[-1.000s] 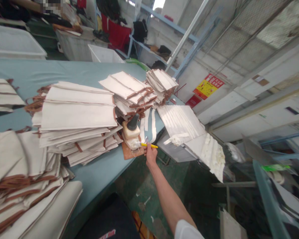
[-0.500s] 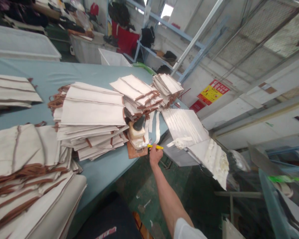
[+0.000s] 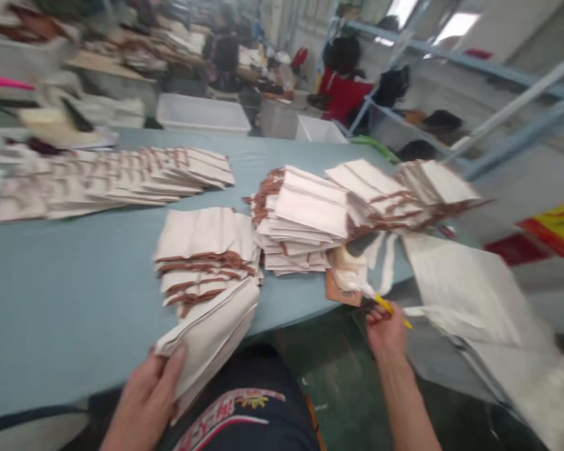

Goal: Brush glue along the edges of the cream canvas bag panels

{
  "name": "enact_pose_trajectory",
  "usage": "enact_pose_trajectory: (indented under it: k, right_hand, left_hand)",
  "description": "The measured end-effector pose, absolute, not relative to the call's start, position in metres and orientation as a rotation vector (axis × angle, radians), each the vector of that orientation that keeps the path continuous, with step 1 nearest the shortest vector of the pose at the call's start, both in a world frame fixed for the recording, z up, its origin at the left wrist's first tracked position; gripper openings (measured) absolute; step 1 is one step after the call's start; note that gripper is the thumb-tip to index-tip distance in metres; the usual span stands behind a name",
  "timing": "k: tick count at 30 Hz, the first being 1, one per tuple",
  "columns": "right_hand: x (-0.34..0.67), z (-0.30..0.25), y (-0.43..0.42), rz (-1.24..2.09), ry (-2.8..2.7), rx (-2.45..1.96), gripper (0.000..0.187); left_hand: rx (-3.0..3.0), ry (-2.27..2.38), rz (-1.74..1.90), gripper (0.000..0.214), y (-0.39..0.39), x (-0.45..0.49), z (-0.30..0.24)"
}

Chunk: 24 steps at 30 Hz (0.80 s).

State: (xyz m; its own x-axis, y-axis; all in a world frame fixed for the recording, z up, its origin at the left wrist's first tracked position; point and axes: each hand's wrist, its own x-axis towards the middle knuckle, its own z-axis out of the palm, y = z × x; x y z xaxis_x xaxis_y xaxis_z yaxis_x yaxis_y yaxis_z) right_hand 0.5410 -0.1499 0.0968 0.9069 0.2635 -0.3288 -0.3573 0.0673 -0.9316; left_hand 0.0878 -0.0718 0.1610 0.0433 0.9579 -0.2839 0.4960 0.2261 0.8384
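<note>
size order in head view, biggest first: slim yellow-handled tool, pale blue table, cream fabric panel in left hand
1. Pale blue table
2. Cream fabric panel, though nearness to the camera may enlarge it
3. Slim yellow-handled tool

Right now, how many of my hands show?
2: your left hand, lower left, gripping a pale fabric piece; your right hand, right of centre, holding a yellow-handled tool beside the cream container. Fingers partly hidden.
</note>
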Motion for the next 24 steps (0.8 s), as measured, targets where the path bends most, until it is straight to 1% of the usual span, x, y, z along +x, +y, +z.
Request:
enact_pose_trajectory:
  k: [1,2,3,6,9,11,15,17,22,24]
  right_hand:
    - [0.519,0.103,-0.144,0.542,0.073,-1.397,0.033]
    - [0.495,0.111,-0.137,0.611,0.056,-1.366,0.034]
    - [0.469,0.119,-0.131,0.679,0.028,-1.336,0.035]
    - [0.388,0.155,-0.113,0.904,-0.083,-1.230,0.047]
    - [0.313,0.198,-0.095,1.032,-0.255,-1.227,0.049]
    - [0.271,0.224,-0.083,1.092,-0.378,-1.200,0.047]
    - [0.206,0.259,-0.065,1.165,-0.635,-1.094,0.047]
    - [0.179,0.267,-0.061,1.180,-0.762,-1.058,0.046]
    - [0.128,0.273,-0.064,1.110,-0.973,-1.059,0.043]
    - [0.117,0.274,-0.065,1.052,-1.036,-1.073,0.040]
  left_hand:
    - [1.348,1.605,0.652,0.065,-0.073,0.074,0.164]
    - [1.316,1.636,0.686,0.067,-0.073,0.062,0.167]
    - [1.292,1.650,0.710,0.064,-0.073,0.053,0.169]
    - [1.230,1.621,0.822,0.060,-0.072,0.030,0.178]
    - [1.205,1.525,0.910,0.059,-0.078,0.008,0.187]
    - [1.211,1.470,0.961,0.054,-0.084,-0.009,0.193]
    - [1.401,1.493,1.076,0.032,-0.099,-0.039,0.207]
    - [1.557,1.526,1.121,0.026,-0.105,-0.050,0.213]
    - [1.923,1.557,1.315,0.034,-0.118,-0.071,0.215]
    - [1.997,1.568,1.383,0.034,-0.120,-0.076,0.215]
